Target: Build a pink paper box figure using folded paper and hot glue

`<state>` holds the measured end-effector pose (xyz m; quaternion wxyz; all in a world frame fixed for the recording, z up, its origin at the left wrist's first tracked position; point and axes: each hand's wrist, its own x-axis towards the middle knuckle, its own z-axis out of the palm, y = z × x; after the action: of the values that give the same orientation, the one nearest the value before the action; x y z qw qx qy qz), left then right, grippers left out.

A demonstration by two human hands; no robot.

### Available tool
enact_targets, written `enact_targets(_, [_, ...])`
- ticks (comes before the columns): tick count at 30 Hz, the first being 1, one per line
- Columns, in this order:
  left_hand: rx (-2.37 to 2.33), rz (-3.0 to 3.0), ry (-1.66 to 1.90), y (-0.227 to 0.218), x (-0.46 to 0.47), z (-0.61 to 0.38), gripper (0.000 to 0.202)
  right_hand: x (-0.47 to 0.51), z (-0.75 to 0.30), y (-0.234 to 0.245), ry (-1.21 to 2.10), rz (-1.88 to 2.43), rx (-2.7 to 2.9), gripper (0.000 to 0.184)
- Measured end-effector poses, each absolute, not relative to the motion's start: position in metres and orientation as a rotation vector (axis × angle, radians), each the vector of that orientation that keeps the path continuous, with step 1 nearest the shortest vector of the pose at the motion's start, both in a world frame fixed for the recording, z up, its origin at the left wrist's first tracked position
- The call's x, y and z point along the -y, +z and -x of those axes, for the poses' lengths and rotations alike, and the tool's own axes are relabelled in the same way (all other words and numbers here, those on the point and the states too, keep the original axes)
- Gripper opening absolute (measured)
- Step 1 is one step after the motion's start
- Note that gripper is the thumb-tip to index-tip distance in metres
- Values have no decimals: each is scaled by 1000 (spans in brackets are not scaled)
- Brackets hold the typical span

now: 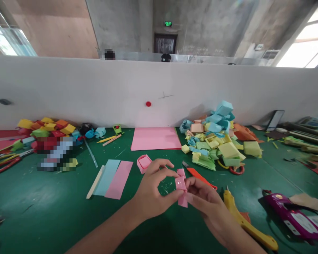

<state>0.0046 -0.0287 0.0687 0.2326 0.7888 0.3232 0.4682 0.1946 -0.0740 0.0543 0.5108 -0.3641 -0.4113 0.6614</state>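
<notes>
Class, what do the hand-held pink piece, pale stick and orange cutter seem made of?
Pink piece: matte paper, judging by its thin folded flaps; shiny specks on it, perhaps glue.
Pale stick: probably wood, dull and straw-coloured.
Orange cutter: likely plastic, smooth and evenly coloured; its grey tip looks like metal.

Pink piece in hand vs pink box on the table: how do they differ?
Position: the piece is held by left hand and right hand; the box rests on the table.
Shape: the piece has flaps sticking out at both ends; the box shows none.
Shared: both are pink.
</notes>
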Motion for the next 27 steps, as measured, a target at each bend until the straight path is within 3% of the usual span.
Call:
enact_targets(5, [-961, -2085, 1179, 53, 27, -13, 24, 70, -196, 46, 1529, 980, 931, 30])
enact_targets(10, [-1061, -2103, 1137, 38, 21, -1, 42, 63, -206, 44, 1435, 1006, 984, 28])
enact_targets(14, [-1447, -2241, 1364, 10, 1, 30, 41, 55, -215, 42, 1323, 1026, 992, 28])
enact_targets(18, [-1826, -2198, 1400, -13, -22, 57, 60, 44, -216, 40, 1255, 985, 1044, 24])
enact_targets(27, [-1494, -1976, 1036, -16, -22, 50, 67, 21, -212, 24, 1191, 989, 1141, 22])
